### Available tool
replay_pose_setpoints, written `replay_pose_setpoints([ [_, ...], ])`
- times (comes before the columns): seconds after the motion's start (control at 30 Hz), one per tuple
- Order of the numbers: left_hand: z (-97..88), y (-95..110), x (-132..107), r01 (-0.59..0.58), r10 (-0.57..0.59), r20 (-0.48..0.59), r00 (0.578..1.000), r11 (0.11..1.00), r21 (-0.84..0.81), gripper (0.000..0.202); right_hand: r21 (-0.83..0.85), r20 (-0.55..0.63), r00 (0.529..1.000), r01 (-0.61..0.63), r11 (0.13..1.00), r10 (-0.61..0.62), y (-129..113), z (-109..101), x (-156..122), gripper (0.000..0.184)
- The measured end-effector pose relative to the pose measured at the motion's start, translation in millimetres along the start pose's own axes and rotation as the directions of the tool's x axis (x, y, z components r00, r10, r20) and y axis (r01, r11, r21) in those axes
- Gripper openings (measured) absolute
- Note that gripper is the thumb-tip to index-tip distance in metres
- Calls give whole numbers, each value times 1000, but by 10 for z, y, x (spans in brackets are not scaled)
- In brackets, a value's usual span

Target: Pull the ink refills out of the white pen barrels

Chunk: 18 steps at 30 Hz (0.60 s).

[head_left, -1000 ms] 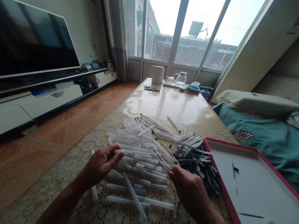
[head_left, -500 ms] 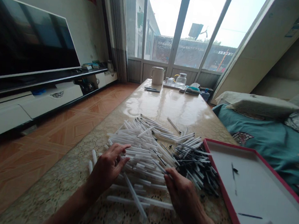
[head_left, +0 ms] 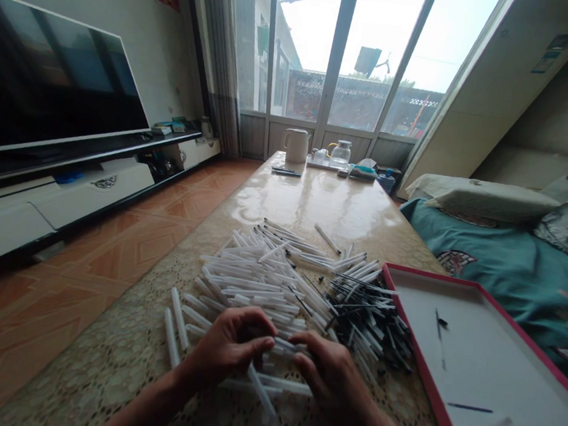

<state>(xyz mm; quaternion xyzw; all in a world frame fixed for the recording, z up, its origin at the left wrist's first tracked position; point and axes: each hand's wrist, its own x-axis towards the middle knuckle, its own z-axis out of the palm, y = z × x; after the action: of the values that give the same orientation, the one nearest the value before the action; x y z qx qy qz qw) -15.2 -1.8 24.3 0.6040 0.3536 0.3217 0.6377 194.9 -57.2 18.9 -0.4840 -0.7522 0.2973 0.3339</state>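
My left hand [head_left: 237,344] and my right hand [head_left: 331,371] meet over the near side of a heap of white translucent pen barrels [head_left: 247,283]. A slim, whitish pen [head_left: 285,344] spans the gap between their fingertips, and the fingers of both hands are closed on it. Its ends are hidden by the fingers. One loose pen barrel [head_left: 262,393] slants out below my left hand; whether that hand touches it I cannot tell. Beside the heap, to the right, lies a pile of black pen parts and dark-tipped pens [head_left: 372,315].
A red-rimmed white tray [head_left: 515,369] takes up the table's right side, with a few thin dark pieces in it. Toward the far end of the table [head_left: 315,199] stand a beige jug [head_left: 297,146], a glass pot [head_left: 340,153] and a tissue pack [head_left: 364,171].
My left hand has moved right and nearer to me, off the heap, and now grips the pen. My right hand has brought that pen lower, and the two hands have come together.
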Motion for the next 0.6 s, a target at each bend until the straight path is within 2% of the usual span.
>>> replay_pose_setpoints([
  [0.1,-84,-19,24,-7,3,-94,996,999,-48,28,124,-61,989,-127,984,135,53,-65,-21,42],
  [0.17,-131,-30,34,-14,6,-122,992,998,-61,29,186,-54,982,-167,968,179,105,-87,-34,46],
  [0.43,-145,-31,28,-5,-5,-158,987,998,-59,29,225,-65,987,-126,966,144,184,-58,-29,43],
  [0.6,-135,-22,32,31,-46,-185,982,996,-83,30,344,-64,977,-169,924,203,182,-41,-52,34],
])
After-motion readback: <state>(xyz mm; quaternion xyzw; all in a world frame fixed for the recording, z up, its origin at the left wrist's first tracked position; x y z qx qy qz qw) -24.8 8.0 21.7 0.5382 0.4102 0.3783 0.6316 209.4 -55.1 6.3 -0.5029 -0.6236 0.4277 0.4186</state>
